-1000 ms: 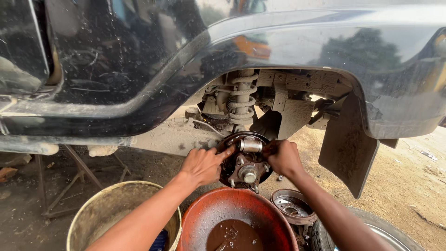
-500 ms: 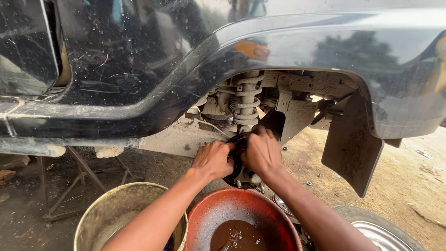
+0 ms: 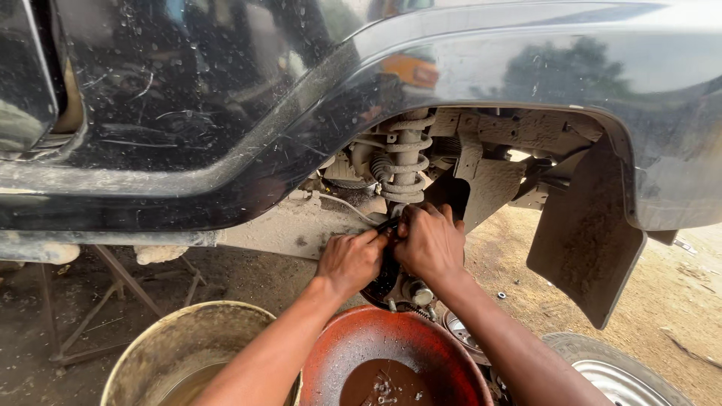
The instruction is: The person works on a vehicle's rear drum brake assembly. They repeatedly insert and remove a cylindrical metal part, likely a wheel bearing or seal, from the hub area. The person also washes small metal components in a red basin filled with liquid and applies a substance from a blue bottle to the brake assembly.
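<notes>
Both of my hands are inside the rear wheel arch of a black car [image 3: 226,98], pressed against the bare wheel hub and brake assembly [image 3: 398,289]. My left hand [image 3: 353,259] has its fingers curled at the upper left of the hub. My right hand [image 3: 430,242] covers the top of it, fingers closed over a small dark part that I cannot make out. The two hands touch each other. Wheel studs show just below my right hand. A coil spring and shock absorber [image 3: 406,162] stand right above the hands.
A red bowl [image 3: 353,346] of brown liquid with small metal parts sits under the hub. Left of it stands a dirty pale bucket [image 3: 188,338]. A removed wheel [image 3: 624,372] lies at lower right. A mud flap [image 3: 587,233] hangs right of the hub. A metal stand [image 3: 113,289] is under the sill.
My hands have moved from the hub's sides up to its top and come together. The view has shifted closer.
</notes>
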